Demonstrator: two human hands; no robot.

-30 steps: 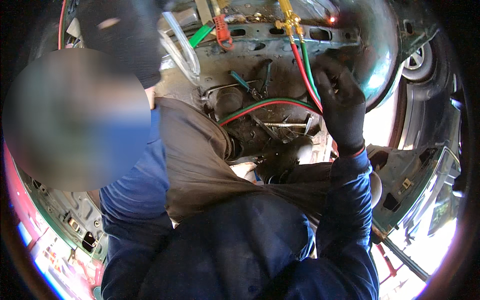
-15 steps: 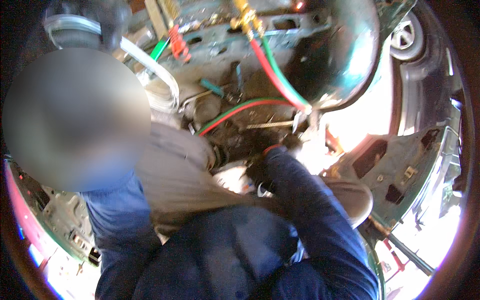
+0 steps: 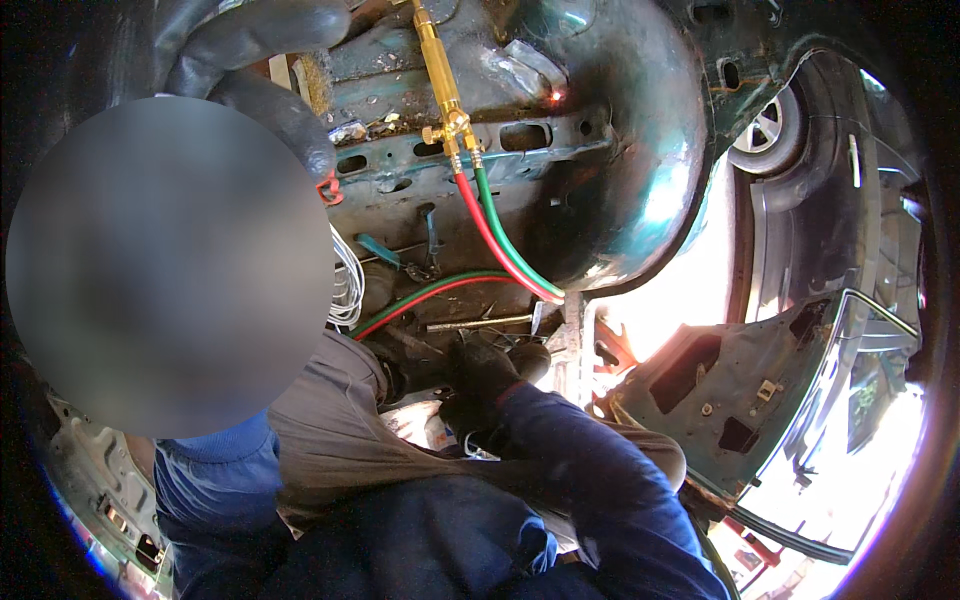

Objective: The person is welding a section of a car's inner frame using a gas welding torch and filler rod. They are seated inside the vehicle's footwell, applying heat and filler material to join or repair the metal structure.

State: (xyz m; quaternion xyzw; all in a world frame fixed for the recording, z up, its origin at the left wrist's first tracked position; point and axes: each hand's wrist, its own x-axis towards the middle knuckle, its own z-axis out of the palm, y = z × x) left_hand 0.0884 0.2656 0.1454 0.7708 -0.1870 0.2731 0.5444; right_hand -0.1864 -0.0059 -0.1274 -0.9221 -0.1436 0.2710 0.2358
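My left hand [image 3: 265,60], in a black glove, is raised close to the head view at upper left. Its fingers are bent and apart, with nothing visible between them; a blurred disc hides the rest. My right hand [image 3: 482,368], also black-gloved, is low between my knees, beside a dark rounded thing [image 3: 530,364]. Shadow swallows its fingers, so its grip is unclear. Ahead, a brass gas torch [image 3: 442,85] rests against a car body's holed metal panel, with a red hose [image 3: 478,222] and a green hose [image 3: 492,215] running down from it.
A dark green wheel arch [image 3: 630,130] bulges at the upper right. On the car floor are a blue-handled tool [image 3: 378,250], a hammer-like tool [image 3: 480,322] and coiled pale wire [image 3: 347,285]. A stripped door [image 3: 720,390] stands at right, with another car [image 3: 815,190] beyond.
The view has shifted, so the torch and panel sit lower and farther left. My raised left hand's fingers now show nearer and larger. My right hand stays low between my knees.
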